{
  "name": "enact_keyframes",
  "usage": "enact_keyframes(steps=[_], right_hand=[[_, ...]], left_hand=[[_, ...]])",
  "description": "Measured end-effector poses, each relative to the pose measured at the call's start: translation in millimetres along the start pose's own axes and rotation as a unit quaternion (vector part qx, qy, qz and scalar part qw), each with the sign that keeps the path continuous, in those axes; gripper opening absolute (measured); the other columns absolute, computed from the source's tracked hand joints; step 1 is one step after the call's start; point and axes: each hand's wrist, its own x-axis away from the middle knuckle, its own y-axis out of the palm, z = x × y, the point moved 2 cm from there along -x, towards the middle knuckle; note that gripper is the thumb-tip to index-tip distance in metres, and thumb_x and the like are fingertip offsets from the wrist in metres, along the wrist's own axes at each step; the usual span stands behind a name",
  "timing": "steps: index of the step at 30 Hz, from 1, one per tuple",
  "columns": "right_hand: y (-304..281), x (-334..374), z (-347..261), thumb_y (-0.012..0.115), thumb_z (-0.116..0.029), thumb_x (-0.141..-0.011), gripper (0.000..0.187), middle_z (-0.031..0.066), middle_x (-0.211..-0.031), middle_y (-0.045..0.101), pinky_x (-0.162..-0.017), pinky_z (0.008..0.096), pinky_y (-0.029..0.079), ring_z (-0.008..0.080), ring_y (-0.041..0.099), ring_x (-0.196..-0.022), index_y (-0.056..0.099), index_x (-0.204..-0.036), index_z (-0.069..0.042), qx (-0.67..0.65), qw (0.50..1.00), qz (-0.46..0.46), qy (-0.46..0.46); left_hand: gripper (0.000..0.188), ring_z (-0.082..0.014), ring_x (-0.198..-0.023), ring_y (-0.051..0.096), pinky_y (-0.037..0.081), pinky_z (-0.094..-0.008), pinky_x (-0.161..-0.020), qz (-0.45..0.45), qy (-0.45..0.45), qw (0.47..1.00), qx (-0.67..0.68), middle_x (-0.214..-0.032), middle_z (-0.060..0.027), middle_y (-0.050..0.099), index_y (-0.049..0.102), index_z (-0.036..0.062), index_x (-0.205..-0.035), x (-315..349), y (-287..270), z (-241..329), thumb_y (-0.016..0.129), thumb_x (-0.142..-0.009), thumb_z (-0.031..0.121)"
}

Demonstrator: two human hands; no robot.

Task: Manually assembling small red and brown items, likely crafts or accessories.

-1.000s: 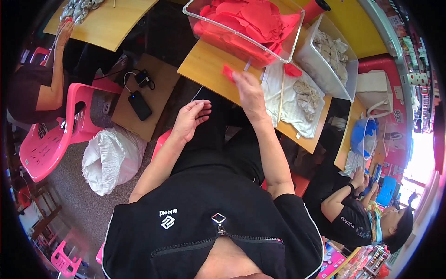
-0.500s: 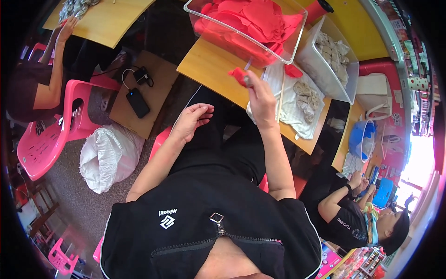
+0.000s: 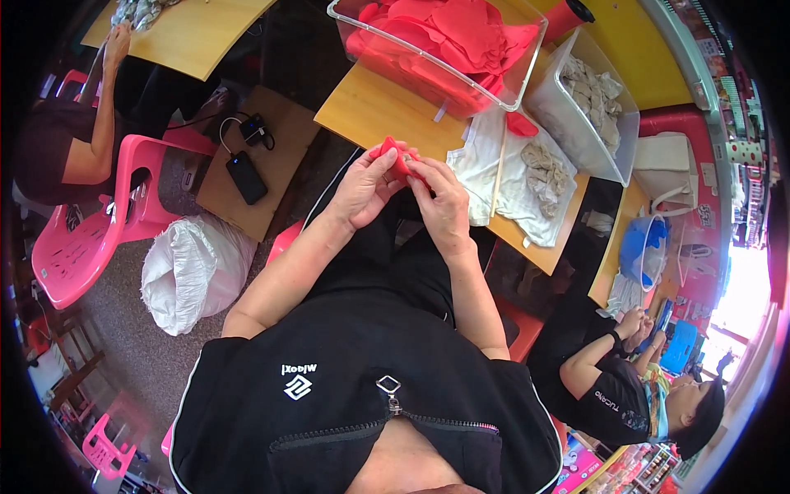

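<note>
Red, soft-looking and small, one piece (image 3: 397,159) is sitting between your left hand (image 3: 362,191) and right hand (image 3: 443,204), both pinching it, seemingly unfinished; beyond your right hand, a clear rectangular plastic bin (image 3: 512,108) is holding many flat red pieces (image 3: 448,33), untouched.

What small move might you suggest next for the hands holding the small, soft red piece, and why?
Perhaps the bare left hand should steady the small, soft red piece while the bare right hand flattens it, since both hands' fingers hold it and it looks bunched.
</note>
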Motion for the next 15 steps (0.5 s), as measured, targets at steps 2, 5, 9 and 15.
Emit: enact_keyframes(steps=[2, 5, 9, 15], right_hand=[[2.4, 3.5, -0.3, 0.069, -0.002, -0.078, 0.024, 0.0137, -0.104, 0.062, -0.08, 0.0327, 0.05, 0.0266, 0.062, -0.095, 0.066, -0.102, -0.004, 0.047, 0.999, 0.005, -0.025], [5.3, 6.2, 1.6, 0.072, -0.009, -0.078, 0.02, 0.0126, -0.105, 0.058, -0.079, 0.0318, 0.049, 0.0261, 0.059, -0.094, 0.067, -0.097, -0.003, 0.042, 0.999, -0.024, -0.02], [6.6, 10.7, 10.5, 0.073, -0.013, -0.078, 0.019, 0.0112, -0.105, 0.059, -0.077, 0.0292, 0.048, 0.0224, 0.059, -0.092, 0.067, -0.092, -0.001, -0.024, 0.997, -0.057, 0.037], [16.3, 13.6, 3.3, 0.071, -0.012, -0.082, 0.018, 0.0077, -0.098, 0.065, -0.072, 0.0258, 0.049, 0.0108, 0.06, -0.081, 0.066, -0.095, 0.0, -0.109, 0.971, -0.073, 0.202]], left_hand=[[0.023, -0.0153, -0.099, 0.061, 0.05, -0.0321, -0.087, 0.01, -0.005, 1.0, -0.003, -0.111, -0.0073, 0.062, 0.058, 0.0063, -0.112, 4.1, 3.3, 0.9, 0.058, -0.093, 0.02], [0.021, -0.0159, -0.095, 0.062, 0.053, -0.0315, -0.082, 0.0, -0.021, 0.999, -0.031, -0.109, -0.0085, 0.063, 0.059, 0.0046, -0.11, 6.5, -1.4, -0.3, 0.058, -0.093, 0.019], [0.02, -0.0155, -0.089, 0.063, 0.054, -0.0306, -0.077, -0.008, -0.03, 0.999, -0.036, -0.103, -0.0075, 0.064, 0.061, 0.0034, -0.106, 9.1, -4.2, -4.0, 0.06, -0.092, 0.018], [0.025, -0.0113, -0.09, 0.06, 0.049, -0.0311, -0.083, 0.07, 0.002, 0.997, -0.027, -0.098, -0.0022, 0.064, 0.061, 0.0045, -0.111, 8.9, -24.7, -3.7, 0.062, -0.091, 0.02]])
